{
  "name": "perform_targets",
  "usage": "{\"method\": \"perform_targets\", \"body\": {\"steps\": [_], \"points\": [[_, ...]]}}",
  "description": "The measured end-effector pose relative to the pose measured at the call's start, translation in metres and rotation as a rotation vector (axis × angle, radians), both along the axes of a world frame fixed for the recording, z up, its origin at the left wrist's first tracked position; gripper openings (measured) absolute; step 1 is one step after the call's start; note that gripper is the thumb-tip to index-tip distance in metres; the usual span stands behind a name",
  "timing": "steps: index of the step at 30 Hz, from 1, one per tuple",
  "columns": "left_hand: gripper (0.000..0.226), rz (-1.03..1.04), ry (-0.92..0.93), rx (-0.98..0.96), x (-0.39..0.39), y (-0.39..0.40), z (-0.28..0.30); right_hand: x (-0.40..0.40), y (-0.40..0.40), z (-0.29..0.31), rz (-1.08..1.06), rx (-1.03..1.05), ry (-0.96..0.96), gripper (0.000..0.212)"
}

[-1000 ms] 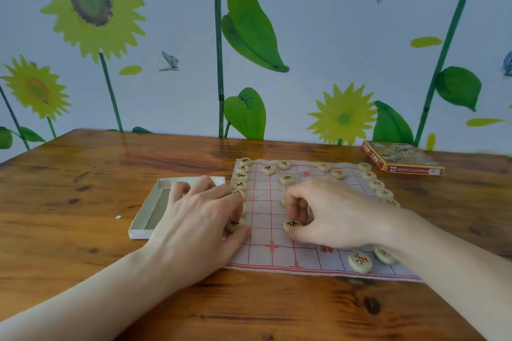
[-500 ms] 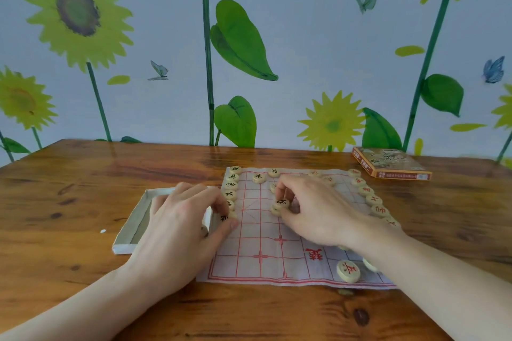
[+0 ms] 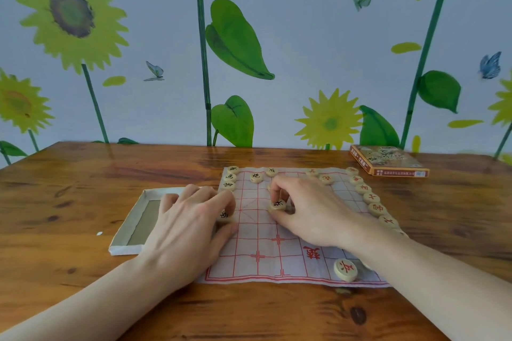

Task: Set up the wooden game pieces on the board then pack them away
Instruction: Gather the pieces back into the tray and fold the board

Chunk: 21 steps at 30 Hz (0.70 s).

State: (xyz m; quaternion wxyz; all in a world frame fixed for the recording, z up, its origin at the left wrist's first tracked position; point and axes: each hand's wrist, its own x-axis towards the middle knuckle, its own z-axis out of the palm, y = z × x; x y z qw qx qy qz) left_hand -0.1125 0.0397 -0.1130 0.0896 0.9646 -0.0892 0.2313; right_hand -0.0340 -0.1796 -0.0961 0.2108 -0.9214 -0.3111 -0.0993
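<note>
Cardboard tray (image 3: 130, 225), shallow and pale, lies on the wooden tabletop (image 3: 83, 180) toward the left edge, just beside the left edge of the board (image 3: 263, 246). The left hand (image 3: 188, 227) lies partly over the tray's right part and reaches onto the board's left edge. Its fingers are curled, and the thumb and fingertips grasp a round wooden piece with a black mark (image 3: 224, 214). Behind this hand, a short column of black-marked pieces (image 3: 230, 178) stands along the board's left edge up to the far left corner.

The board is a thin white sheet with a red grid, spread flat in the middle of the tabletop. Near its far edge stand two more black-marked pieces (image 3: 256, 177), close to each other. The right hand (image 3: 310, 210) is over the middle of the board, fingers bent down, and it pinches one black-marked piece (image 3: 278, 205) that rests on the grid.

Along the board's right edge a row of red-marked pieces (image 3: 371, 198) runs from the far right corner toward the near side; the right forearm hides the end of it. One red-marked piece (image 3: 345, 269) sits alone near the board's near right corner, beside the forearm. An orange box (image 3: 388, 165) lies flat near the far right corner of the tabletop, well apart from the board. Behind the table is a wall with painted sunflowers (image 3: 277, 36).
</note>
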Motion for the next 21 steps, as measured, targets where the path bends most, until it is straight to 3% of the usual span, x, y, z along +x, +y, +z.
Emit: {"method": "perform_targets", "body": {"steps": [13,18,21], "points": [[0.012,0.037,-0.043,0.022,0.001,-0.002,-0.002,0.0,0.0,0.001,0.008,-0.011,-0.003,0.012],[0.011,-0.016,-0.052,-0.111,-0.002,-0.002,0.014,-0.001,-0.002,0.001,0.001,0.008,-0.042,0.011],[0.011,-0.023,-0.081,-0.196,-0.006,0.009,0.036,-0.007,0.005,0.009,0.024,0.121,-0.057,0.011]]}}
